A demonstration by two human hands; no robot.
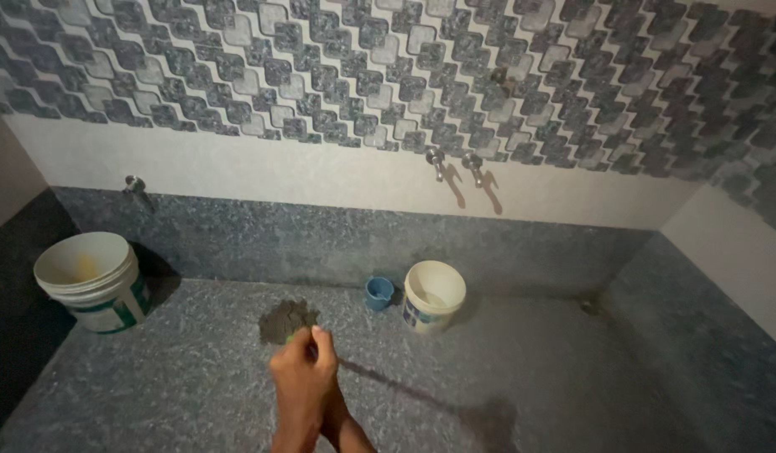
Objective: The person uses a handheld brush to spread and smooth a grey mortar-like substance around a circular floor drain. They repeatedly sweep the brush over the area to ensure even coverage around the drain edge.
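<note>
My left hand (302,373) reaches forward over the speckled grey floor, its fingers closed around a small green-handled tool (289,337). The tool's tip rests at the near edge of a small heap of grey mortar (287,319). Most of my right hand (342,419) lies hidden under and behind the left wrist. Only part of its forearm shows, so its grip is unclear.
A large white bucket (90,281) stands at the left wall. A smaller white bucket (434,295) and a small blue cup (378,293) sit by the back wall. Taps (438,161) stick out of the wall above. A floor drain (587,307) lies at the right corner.
</note>
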